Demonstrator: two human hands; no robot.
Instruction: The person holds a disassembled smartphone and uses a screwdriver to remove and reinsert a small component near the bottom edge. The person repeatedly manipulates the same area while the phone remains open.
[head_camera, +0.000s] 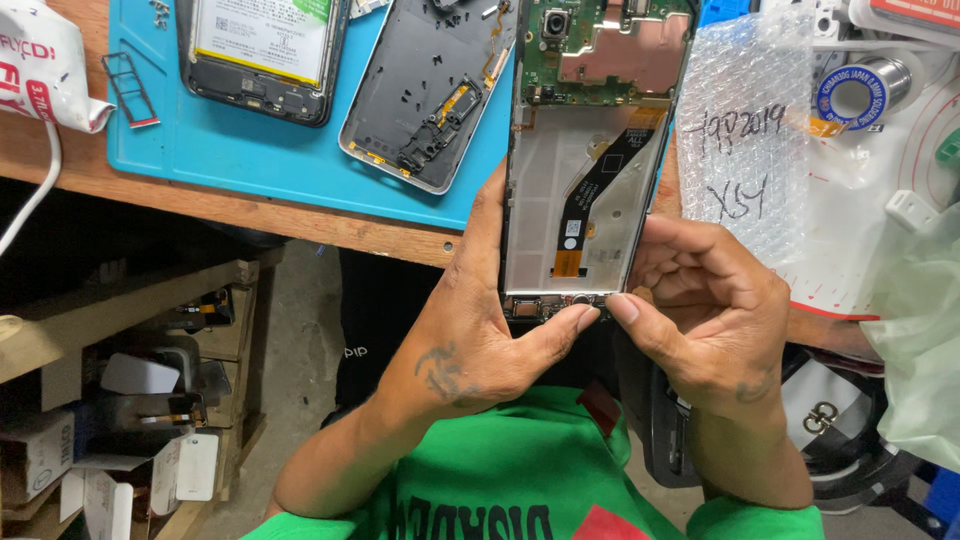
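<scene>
An opened smartphone (585, 150) with its back off shows a green circuit board with copper shielding at the top, a pale empty battery bay and a black flex cable running down it. My left hand (480, 320) grips its left edge, thumb pressed against the bottom end. My right hand (705, 300) holds the right edge, its thumb meeting the left thumb at the phone's lower board.
A blue work mat (230, 135) on the wooden bench carries another opened phone with a white battery (265, 50), a grey back cover (430, 90) and a SIM tray (130, 88). A bubble-wrap bag (745, 150), a solder spool (860, 90) and plastic bags lie right. Shelves of parts stand lower left.
</scene>
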